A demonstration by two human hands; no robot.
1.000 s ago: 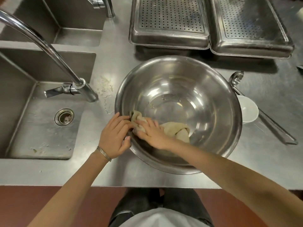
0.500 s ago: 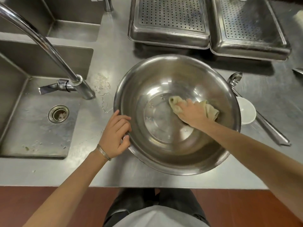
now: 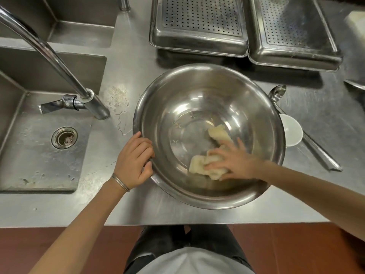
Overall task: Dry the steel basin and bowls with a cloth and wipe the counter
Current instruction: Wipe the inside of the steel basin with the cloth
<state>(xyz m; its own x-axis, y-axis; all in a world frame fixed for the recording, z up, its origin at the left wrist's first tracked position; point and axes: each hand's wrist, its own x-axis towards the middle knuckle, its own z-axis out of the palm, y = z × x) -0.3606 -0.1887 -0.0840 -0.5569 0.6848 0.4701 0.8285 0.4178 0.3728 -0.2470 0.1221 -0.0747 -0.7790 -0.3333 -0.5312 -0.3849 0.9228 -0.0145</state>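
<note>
A large round steel basin [image 3: 197,89] stands on the steel counter [image 3: 138,46] in front of me. My left hand [image 3: 134,159] grips its left rim, thumb over the edge. My right hand [image 3: 235,163] lies flat inside the basin near the front wall, pressing a crumpled beige cloth [image 3: 203,165] against the bottom. One end of the cloth sticks out beyond my fingers toward the middle. A small white bowl [image 3: 292,133] sits right of the basin, partly hidden by its rim.
A sink [image 3: 39,155] with a drain and a curved tap [image 3: 59,62] lies to the left. Water drops [image 3: 122,123] mark the counter between tap and basin. Two perforated steel trays [image 3: 199,26] stand behind. A long steel ladle [image 3: 308,141] lies on the right. The counter's front edge is close below the basin.
My right hand swept the cloth from the basin's left front wall across to the right side, then back toward the front. The left hand kept its hold on the rim.
</note>
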